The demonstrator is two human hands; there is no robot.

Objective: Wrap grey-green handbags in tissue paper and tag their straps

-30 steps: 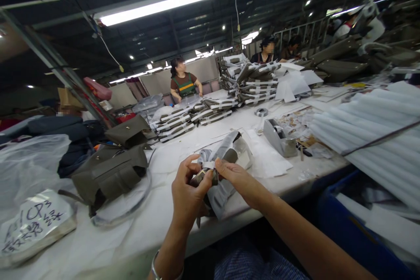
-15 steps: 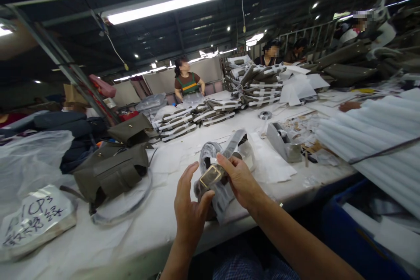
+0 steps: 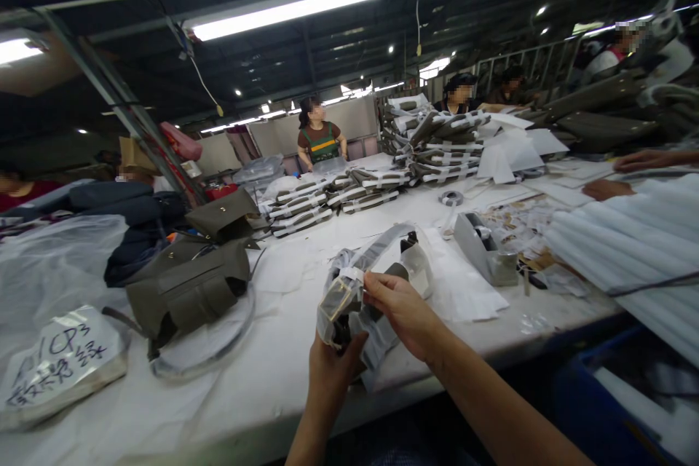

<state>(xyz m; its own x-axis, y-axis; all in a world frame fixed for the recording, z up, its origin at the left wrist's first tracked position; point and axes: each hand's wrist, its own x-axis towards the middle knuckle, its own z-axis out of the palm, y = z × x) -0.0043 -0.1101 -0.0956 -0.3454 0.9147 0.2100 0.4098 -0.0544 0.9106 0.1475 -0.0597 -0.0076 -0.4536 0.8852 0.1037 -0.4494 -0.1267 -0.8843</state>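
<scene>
A strap [image 3: 338, 297] with a gold rectangular buckle, partly covered in clear film, is between my hands above the near edge of the table. My right hand [image 3: 404, 309] pinches it beside the buckle, where a small white strip shows at the fingertips. From below, my left hand [image 3: 334, 368] has its thumb and fingers closed round the lower side of the strap; some of these fingers are hidden. Behind the hands lies more film-wrapped strap [image 3: 382, 247], looped beside a dark olive piece under plastic [image 3: 418, 269].
To the left stands an olive bag [image 3: 188, 295] beside a plastic sack with handwriting [image 3: 60, 364]. Wrapped olive pieces [image 3: 306, 207] are stacked behind. On the right are a grey tape dispenser [image 3: 483, 247], foam sheets [image 3: 628, 233], a blue bin [image 3: 590, 378] and another person's hand [image 3: 606, 189].
My left hand has closed from spread fingers onto the strap's lower side. The buckle has tilted and shifted slightly left. Another person's hands have come further into view at the right.
</scene>
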